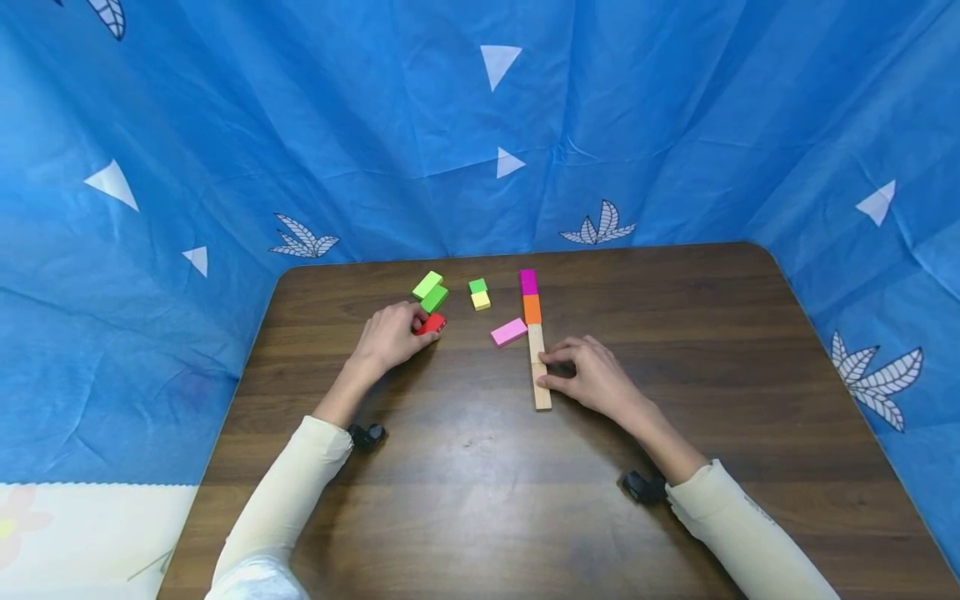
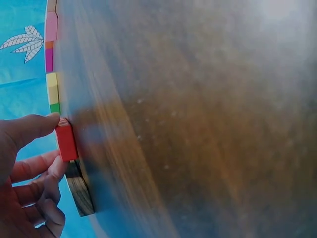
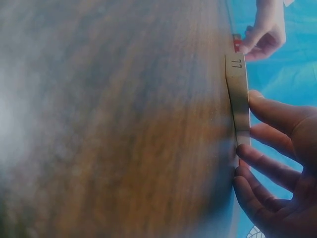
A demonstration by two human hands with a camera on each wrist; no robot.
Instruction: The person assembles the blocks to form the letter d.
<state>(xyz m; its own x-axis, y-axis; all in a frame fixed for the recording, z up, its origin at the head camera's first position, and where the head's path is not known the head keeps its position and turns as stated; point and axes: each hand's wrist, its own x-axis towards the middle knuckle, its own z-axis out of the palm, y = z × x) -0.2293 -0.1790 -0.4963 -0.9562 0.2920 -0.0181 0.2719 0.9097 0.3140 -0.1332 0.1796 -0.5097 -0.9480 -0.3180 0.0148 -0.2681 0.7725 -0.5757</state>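
Observation:
My left hand [image 1: 390,335] pinches a red block [image 1: 433,322] between thumb and fingers at the left of the tabletop. In the left wrist view the red block [image 2: 67,141] sits low over the wood, the thumb on one end. My right hand [image 1: 594,377] rests its fingertips along the right side of a row of blocks. Two plain wooden blocks [image 1: 542,393] form the near part of that row. An orange block [image 1: 532,308] and a magenta block [image 1: 528,282] continue it away from me. In the right wrist view, the near wooden block [image 3: 238,94] bears a dark printed mark.
Beside the row lies a pink block [image 1: 509,332] at a slant. Farther left a small green block [image 1: 477,286] adjoins a yellow block [image 1: 481,301]. A lime block [image 1: 427,284] and a green block [image 1: 434,298] lie just beyond my left hand. Blue curtain [image 1: 420,125] surrounds the table [image 1: 480,500].

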